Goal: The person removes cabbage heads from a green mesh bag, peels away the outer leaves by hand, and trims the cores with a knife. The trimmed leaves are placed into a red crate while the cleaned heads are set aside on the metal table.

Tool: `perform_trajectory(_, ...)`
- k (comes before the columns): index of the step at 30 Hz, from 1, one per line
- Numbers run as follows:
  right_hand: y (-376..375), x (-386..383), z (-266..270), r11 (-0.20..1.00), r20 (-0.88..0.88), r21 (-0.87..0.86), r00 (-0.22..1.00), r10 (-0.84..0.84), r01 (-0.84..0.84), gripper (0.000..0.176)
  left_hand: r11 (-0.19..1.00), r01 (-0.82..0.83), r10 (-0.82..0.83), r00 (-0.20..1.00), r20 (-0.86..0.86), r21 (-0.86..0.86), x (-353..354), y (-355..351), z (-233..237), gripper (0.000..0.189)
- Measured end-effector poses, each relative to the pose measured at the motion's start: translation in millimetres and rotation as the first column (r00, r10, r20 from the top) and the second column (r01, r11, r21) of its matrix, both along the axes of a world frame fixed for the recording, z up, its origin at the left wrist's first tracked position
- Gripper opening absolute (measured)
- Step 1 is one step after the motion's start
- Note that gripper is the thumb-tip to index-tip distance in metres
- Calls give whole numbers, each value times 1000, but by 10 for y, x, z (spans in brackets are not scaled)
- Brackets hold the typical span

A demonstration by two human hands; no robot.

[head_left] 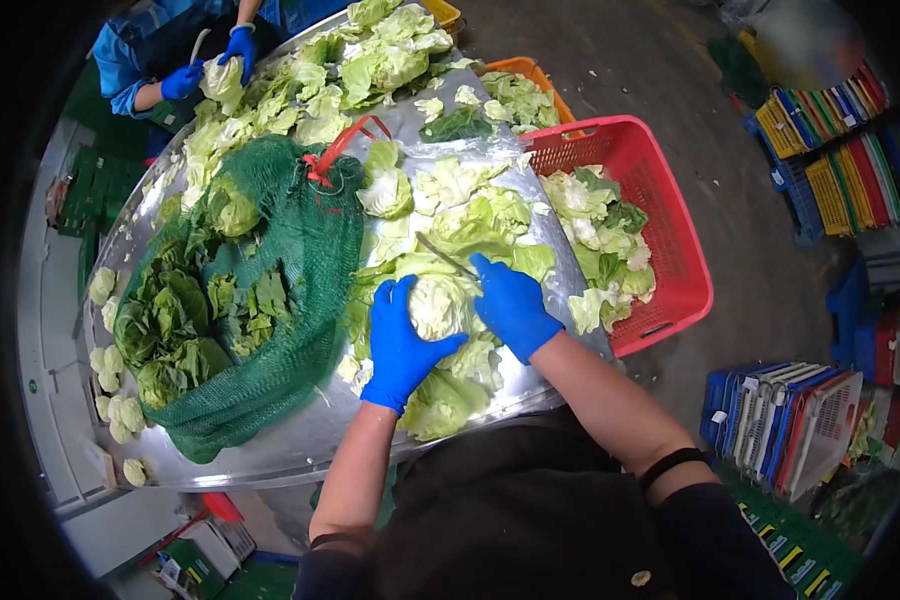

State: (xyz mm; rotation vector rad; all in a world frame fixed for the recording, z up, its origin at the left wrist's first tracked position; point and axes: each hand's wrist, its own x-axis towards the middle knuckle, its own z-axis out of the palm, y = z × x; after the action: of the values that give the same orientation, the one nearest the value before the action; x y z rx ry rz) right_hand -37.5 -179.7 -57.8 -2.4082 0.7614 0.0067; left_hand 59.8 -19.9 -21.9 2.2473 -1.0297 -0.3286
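Note:
A pale, trimmed cabbage head (438,306) sits among loose leaves on the metal table right in front of me. My left hand (406,345), in a blue glove, is cupped around its left and near side, thumb and fingers apart. On the cabbage's right side is my right hand (516,306), also blue-gloved, closed on a knife (444,256). The thin blade points up and left over the leaves; the handle is hidden in my fingers. Loose cabbage leaves (490,215) spread beyond and around both hands.
A green mesh sack (315,250) with cabbages and a red tie lies left. Right of the table stands a red crate (675,235) of leaves; behind it is an orange crate (530,75). Across the metal table (270,455), a blue-gloved co-worker (150,55) handles a cabbage.

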Motion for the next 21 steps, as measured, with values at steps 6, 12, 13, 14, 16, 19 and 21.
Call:
perform_trajectory(6, 25, -101, -328, 989, 148, 47, 978, -145, 140, 48, 952, -221, 163, 952, -258, -212, 63, 214, -164, 78)
perform_trajectory(12, -701, -546, -503, 956, 332, -60, 909, -251, 286, 41, 731, -680, -130, -56, -990, -57, 0, 490, -122, 64)
perform_trajectory(13, -900, -573, -298, 967, -20, -87, 970, -242, 240, 55, 723, -689, -229, -164, -959, -55, -38, 488, -93, 65)
perform_trajectory(14, -895, -561, -83, 955, 0, -179, 971, -239, 235, 66, 714, -697, -238, -161, -958, -60, -76, 450, -56, 65)
perform_trajectory(16, -742, -555, 386, 970, 134, -152, 977, -168, 188, 83, 729, -684, -242, -252, -937, -5, -186, 347, 2, 68)
perform_trajectory(19, -114, -505, 930, 984, 418, 172, 908, -38, -38, 91, 736, -676, -316, -319, -894, -18, -260, 196, -137, 71)
perform_trajectory(21, 256, -464, 917, 991, 384, 43, 918, 99, -124, 89, 752, -660, -298, -344, -891, 3, -312, 130, -192, 71)
